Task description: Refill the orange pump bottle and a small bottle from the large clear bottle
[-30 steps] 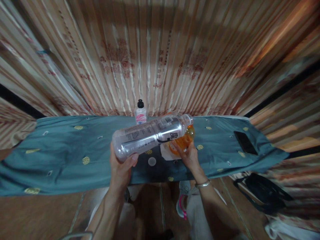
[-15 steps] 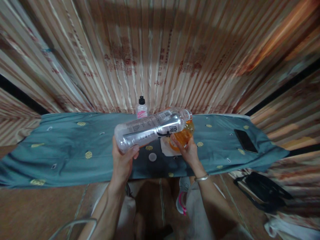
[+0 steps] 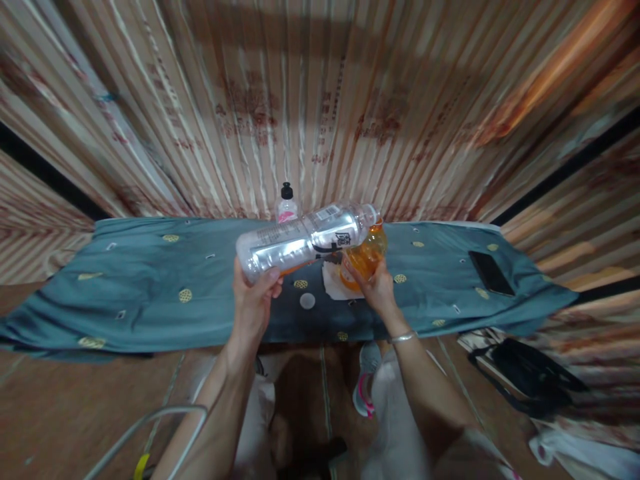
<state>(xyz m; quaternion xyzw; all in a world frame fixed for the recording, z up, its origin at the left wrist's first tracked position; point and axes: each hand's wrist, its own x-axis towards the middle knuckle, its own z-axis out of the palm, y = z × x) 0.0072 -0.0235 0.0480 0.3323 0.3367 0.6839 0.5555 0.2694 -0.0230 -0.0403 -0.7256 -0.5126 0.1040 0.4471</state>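
Note:
My left hand [image 3: 254,293] is closed around the base of a clear plastic bottle with a silver label [image 3: 300,243]. That bottle is tilted nearly flat, its neck pointing right. Its mouth is over the top of a second bottle, an orange-coloured one [image 3: 367,257]; whether the two mouths touch I cannot tell. My right hand [image 3: 377,288] wraps round the orange bottle, which leans slightly above a white cloth or paper [image 3: 334,283]. A round whitish cap or disc [image 3: 307,301] lies on the table cover between my hands.
A small bottle with a black cap [image 3: 287,203] stands at the back by the striped curtain [image 3: 300,100]. A black phone [image 3: 491,273] lies on the right of the teal table cover [image 3: 150,287]. On the floor at right is a black bag [image 3: 530,373].
The view has shifted a little, so the table and hands sit slightly higher in the picture. Both hands keep their hold, and the silver-labelled bottle stays tilted toward the orange one.

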